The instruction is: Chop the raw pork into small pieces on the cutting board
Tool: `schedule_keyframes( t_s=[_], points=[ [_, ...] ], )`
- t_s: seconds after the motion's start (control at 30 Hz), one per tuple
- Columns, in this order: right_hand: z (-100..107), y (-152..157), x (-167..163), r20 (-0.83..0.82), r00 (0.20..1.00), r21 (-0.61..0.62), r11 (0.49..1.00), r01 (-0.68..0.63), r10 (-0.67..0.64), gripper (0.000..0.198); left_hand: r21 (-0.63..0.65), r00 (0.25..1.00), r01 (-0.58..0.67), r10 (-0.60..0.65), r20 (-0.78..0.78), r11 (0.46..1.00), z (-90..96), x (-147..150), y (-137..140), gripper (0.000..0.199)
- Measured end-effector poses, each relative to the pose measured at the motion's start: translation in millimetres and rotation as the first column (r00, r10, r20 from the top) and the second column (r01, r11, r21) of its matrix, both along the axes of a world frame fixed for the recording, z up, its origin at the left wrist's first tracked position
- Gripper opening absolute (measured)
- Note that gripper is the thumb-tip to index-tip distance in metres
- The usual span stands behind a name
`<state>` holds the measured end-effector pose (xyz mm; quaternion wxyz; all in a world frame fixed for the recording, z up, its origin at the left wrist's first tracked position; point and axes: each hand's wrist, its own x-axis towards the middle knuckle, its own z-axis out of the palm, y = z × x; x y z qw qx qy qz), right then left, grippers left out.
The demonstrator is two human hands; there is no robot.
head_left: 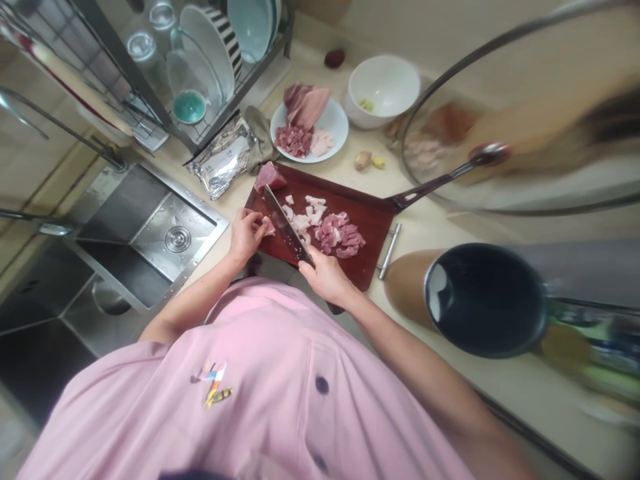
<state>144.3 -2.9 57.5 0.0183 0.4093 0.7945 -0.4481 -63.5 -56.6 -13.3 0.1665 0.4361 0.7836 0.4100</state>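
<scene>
My right hand [326, 273] is closed round the handle of a kitchen knife [286, 227], its blade slanting up and left over the reddish-brown cutting board [367, 200]. At the board's left edge, my left hand [246, 235] pinches a small piece of meat [269, 227] just left of the blade. Near the knife's tip lies a larger chunk of raw meat [270, 177]. Right of the blade are pale fat pieces [313, 210] and a pile of cut red meat [340, 235].
Behind the board stand a plate [337, 130] of raw meat and a white bowl [385, 87]. Ginger [363, 160] lies nearby. A glass lid [450, 67] and a dark pot [487, 300] are at right. A steel sink [165, 227] and dish rack [165, 127] are at left.
</scene>
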Motion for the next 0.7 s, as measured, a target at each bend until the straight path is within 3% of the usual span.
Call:
schedule_keyframes(
  t_s=[0.1, 0.3, 0.7],
  points=[
    [2.4, -0.6, -1.3, 0.035, 0.999, -0.009, 1.0, -0.01, 0.011, 0.035, 0.042, 1.0, -0.003, 0.003, 0.014, 0.999, -3.9, 2.6, 3.3, 0.012],
    [7.3, -2.5, 1.7, 0.091, 0.996, 0.013, 1.0, -0.017, 0.016, 0.042, -0.004, 0.998, -0.012, 0.012, -0.063, 1.0, -9.5, 7.3, 9.4, 0.002],
    [18.5, -12.4, 11.5, 0.221, 0.97, -0.004, 0.994, -0.105, 0.103, 0.038, -0.021, 0.993, -0.096, 0.095, -0.065, 0.995, -2.5, 16.2, 11.5, 0.011]
  ],
)
